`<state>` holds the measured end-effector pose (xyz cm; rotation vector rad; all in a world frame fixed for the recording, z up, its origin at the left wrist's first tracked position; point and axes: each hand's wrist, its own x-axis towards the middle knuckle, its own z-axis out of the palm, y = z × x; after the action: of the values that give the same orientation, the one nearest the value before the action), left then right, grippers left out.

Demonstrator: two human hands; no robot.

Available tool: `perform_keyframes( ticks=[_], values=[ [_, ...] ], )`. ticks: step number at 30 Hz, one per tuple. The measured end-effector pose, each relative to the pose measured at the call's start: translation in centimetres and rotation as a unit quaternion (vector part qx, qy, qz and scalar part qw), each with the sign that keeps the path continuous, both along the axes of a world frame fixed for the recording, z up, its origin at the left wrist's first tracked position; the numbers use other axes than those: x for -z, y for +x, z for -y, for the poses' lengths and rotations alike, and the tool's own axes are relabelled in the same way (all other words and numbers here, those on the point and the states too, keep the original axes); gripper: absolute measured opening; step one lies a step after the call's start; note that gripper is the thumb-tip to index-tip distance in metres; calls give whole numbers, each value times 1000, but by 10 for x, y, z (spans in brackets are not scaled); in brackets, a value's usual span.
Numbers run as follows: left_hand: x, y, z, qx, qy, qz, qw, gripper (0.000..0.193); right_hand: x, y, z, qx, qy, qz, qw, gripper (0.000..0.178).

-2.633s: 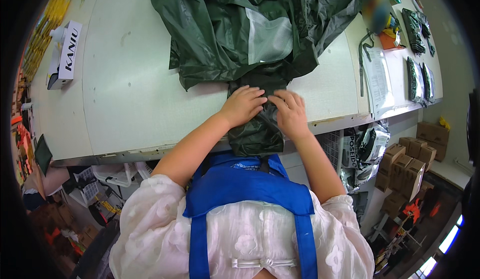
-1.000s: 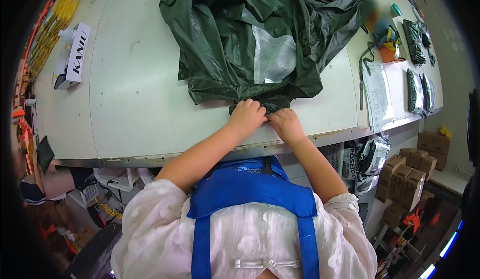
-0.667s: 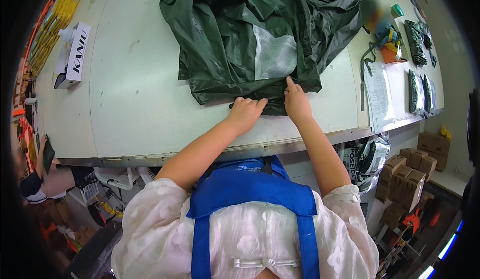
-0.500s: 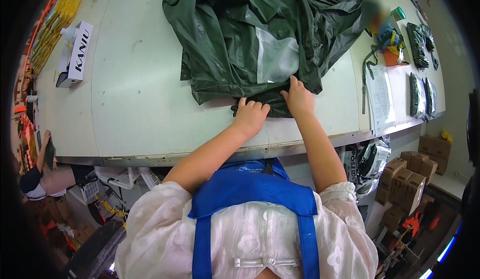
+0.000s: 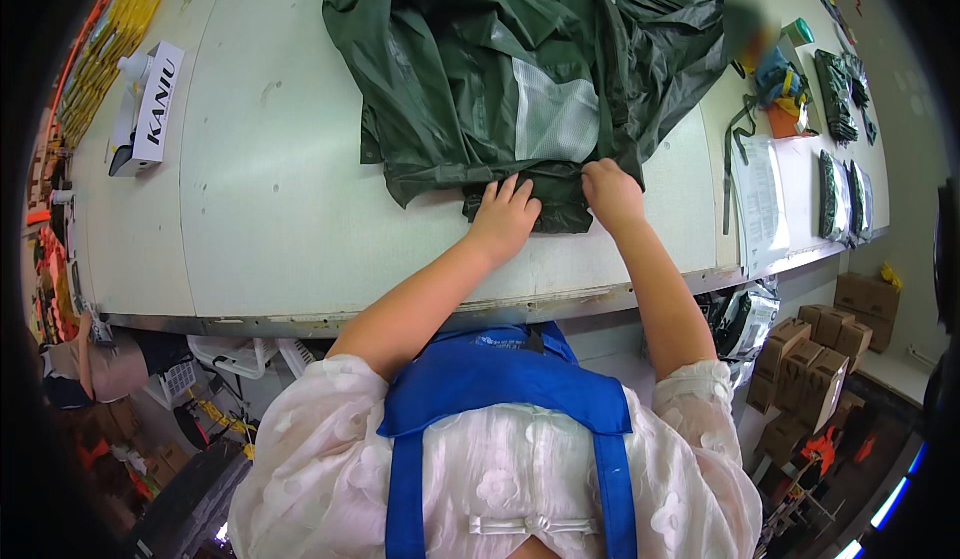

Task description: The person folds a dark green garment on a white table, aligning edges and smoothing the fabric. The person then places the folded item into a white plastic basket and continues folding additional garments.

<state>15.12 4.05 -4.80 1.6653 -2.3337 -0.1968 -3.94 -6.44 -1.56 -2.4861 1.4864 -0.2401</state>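
Note:
A dark green raincoat-like garment with a pale mesh patch lies spread and wrinkled on the white table. At its near edge, a small dark green flap of the same cloth sticks out toward me. My left hand rests on the left part of this flap, its fingers spread and pressing flat. Just right of the flap, my right hand has its fingers curled and pinched on the garment's near edge. The fingertips of that hand are partly hidden by the cloth.
A white box holding a bottle stands at the left. Papers, a dark strap and packed green bundles lie at the right. Cardboard boxes are stacked below the table. Another person is at the far left.
My left hand has slid slightly up onto the flap with its fingers more spread. My right hand has shifted a little right and down. The other person's arm at far left has lowered.

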Motion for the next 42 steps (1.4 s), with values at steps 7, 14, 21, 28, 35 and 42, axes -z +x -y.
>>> perform_keyframes(
  ticks=[7,14,21,28,35,42],
  values=[
    [-20,12,2,23,20,-27,999,41,-22,3,-41,132,12,251,959,6],
    [-26,3,8,-12,128,-20,991,32,0,27,-53,-158,-36,92,983,31],
    [-13,32,16,1,68,-134,989,36,-6,6,-46,-100,11,34,994,39],
    [-24,50,36,7,88,-84,992,38,-1,13,-34,-41,34,15,998,34],
    [-23,48,49,-31,0,17,999,32,-15,10,-32,-85,-76,-21,993,30],
    [-75,66,47,21,-6,99,995,41,-36,4,-26,-85,-65,27,994,7]
  ],
)
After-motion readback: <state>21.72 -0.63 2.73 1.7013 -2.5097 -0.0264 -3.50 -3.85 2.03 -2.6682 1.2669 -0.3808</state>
